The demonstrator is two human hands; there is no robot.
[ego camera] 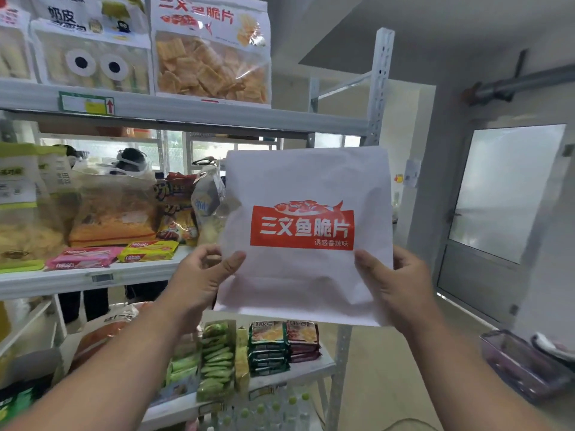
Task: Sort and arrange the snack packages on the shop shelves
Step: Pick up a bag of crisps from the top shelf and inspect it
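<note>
Both hands holding white snack bag [306, 234] upright in front of shelves, beside right end of middle shelf [77, 279]. Left hand [199, 275] gripping bag's lower left edge, thumb lying on front. Right hand [392, 278] gripping lower right edge, thumb on front. Matching chip bag [211, 51] standing on top shelf [186, 115]. Pink wafer pack [84, 257] and yellow wafer pack [149, 250] lying on middle shelf.
</note>
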